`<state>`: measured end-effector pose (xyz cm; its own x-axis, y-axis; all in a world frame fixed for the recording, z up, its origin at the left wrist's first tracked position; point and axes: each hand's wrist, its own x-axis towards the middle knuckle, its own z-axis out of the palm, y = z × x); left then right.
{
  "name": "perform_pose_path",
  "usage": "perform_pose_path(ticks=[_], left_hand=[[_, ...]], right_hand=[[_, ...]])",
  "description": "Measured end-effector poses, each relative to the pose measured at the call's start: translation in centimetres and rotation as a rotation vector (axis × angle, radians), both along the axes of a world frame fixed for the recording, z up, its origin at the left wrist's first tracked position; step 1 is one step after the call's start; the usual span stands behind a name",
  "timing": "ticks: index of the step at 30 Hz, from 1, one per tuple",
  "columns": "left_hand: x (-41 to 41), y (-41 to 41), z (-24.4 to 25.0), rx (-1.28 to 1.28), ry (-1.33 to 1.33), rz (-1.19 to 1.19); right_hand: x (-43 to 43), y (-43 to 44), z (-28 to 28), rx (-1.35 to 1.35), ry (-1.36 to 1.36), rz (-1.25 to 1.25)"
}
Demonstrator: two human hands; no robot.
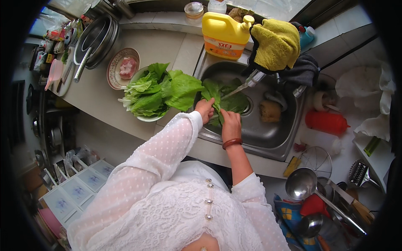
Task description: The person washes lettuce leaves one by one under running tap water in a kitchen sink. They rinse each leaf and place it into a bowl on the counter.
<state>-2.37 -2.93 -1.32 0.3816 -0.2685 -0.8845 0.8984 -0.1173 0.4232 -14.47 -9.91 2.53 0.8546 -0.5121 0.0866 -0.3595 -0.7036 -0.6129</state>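
Over the left part of the steel sink (270, 142), my left hand (205, 109) and my right hand (231, 124) both grip a green leafy vegetable leaf (216, 94). Water runs from the faucet (256, 78) onto the leaves. More leaves (237, 102) lie low in the sink beside the drain. A brown sponge-like pad (270, 111) rests at the sink's right side. Left of my hands, a bowl (149, 119) is heaped with leafy greens (157, 91). Behind it, a patterned bowl (111, 69) holds a piece of raw meat (128, 67).
A yellow detergent jug (224, 37) stands behind the sink, near a yellow cloth (276, 44) and a dark cloth (300, 69) over the faucet. Stacked pans (97, 40) are at the left. A red squeeze bottle (325, 122) and a steel ladle (301, 183) are at the right.
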Motion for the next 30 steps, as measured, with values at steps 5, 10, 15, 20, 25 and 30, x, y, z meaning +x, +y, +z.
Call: perform_pose_path(ticks=[5, 10, 15, 20, 25, 30], left_hand=[[-0.3, -0.3, -1.8, -0.115, -0.011, 0.048], [0.2, 0.1, -1.4, -0.224, -0.014, 0.023], [0.4, -0.3, -0.4, -0.186, -0.088, -0.114], [0.1, -0.3, -1.0, -0.133, -0.181, -0.197], [0.3, -0.4, -0.3, -0.024, -0.249, -0.216], [1.8, 0.3, -1.8, 0.031, -0.292, -0.132]], right_hand=[[-1.1, -1.2, -0.9, 0.973, 0.049, -0.296], [-1.7, -1.7, -3.8, 1.601, -0.26, -0.348], [-0.5, -1.7, -5.3, 1.375, -0.095, -0.317], [3.0, -2.2, -5.2, 0.96, 0.152, -0.418], [4.7, -3.1, -6.7, 0.99, 0.245, -0.446], [2.5, -1.5, -5.1, 1.582, -0.117, -0.18]])
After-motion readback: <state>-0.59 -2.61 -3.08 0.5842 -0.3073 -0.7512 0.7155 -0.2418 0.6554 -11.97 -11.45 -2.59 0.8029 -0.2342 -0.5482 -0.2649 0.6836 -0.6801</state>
